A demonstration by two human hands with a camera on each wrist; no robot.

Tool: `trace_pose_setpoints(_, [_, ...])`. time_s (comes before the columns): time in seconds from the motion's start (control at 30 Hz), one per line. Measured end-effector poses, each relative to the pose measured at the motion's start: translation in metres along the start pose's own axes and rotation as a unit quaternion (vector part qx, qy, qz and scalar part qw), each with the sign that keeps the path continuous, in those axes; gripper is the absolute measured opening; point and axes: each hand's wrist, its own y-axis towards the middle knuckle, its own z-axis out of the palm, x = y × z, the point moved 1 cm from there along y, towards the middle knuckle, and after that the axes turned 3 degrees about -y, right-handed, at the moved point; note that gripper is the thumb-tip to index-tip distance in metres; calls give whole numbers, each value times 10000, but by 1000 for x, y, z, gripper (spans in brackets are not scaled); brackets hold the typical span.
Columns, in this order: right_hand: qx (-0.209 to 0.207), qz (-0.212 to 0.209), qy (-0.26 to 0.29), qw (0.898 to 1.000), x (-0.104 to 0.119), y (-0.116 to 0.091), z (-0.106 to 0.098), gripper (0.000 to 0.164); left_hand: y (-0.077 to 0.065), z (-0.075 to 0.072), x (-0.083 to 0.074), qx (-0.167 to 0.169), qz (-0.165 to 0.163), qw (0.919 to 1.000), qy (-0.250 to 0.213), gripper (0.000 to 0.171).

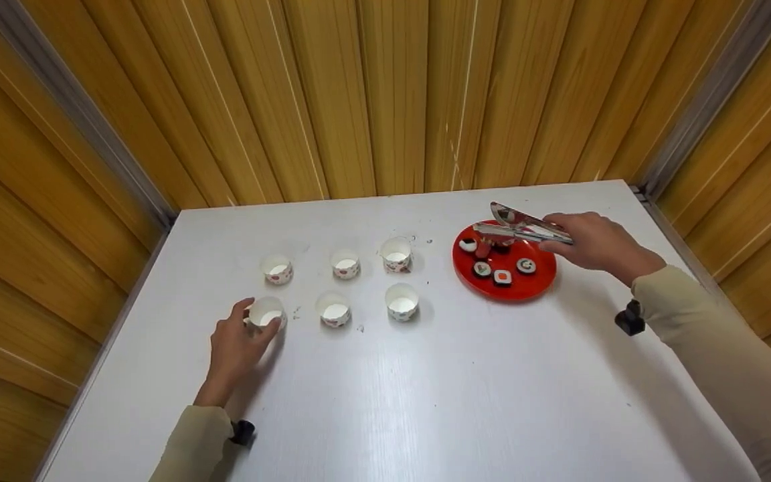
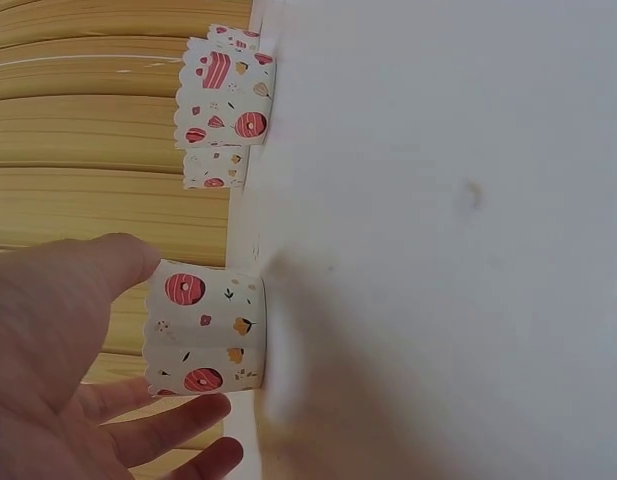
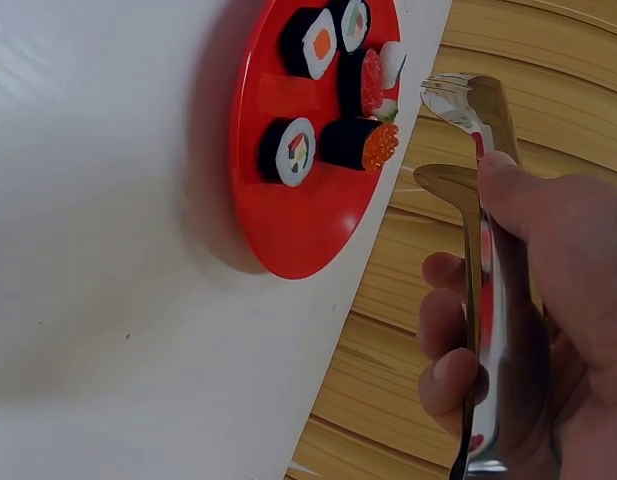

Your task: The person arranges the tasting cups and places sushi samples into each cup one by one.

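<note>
My left hand (image 1: 235, 345) is at the front left paper baking cup (image 1: 267, 313), thumb on its near side and fingers round the far side. The left wrist view shows that cup (image 2: 206, 335) upright, white with a scalloped rim and printed donuts and flowers. In my right hand (image 1: 596, 241) I grip metal serving tongs (image 1: 526, 222), held above the red plate (image 1: 536, 286) with their tips apart. Nothing sits between those tips in the right wrist view. On the plate lie several toy-like sushi pieces, among them a roll with orange filling (image 1: 502, 277) and one topped with orange roe (image 3: 380, 147).
More paper cups stand upright in two rows, such as a back left cup (image 1: 278, 270), a back right cup (image 1: 396, 256) and a front right cup (image 1: 402, 304). They are on a white table (image 1: 372, 402), with yellow wood-look panels (image 1: 392, 100) round it.
</note>
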Motion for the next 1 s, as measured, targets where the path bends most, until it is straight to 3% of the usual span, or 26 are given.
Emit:
trace_pose_setpoints(0.4, [122,-148,-115,9998,18,13,7,59,-4,0,1,117,-66,9999,-84,68])
trace_pose_setpoints(0.63, [60,-328,-230,9992,25,17,11,56,-4,1,-1,235,-209,9994,-123,67])
trace_pose_setpoints(1.0, [-81,-470,-493,9976,31,17,14,53,-5,0,-1,197,-154,9996,-126,70])
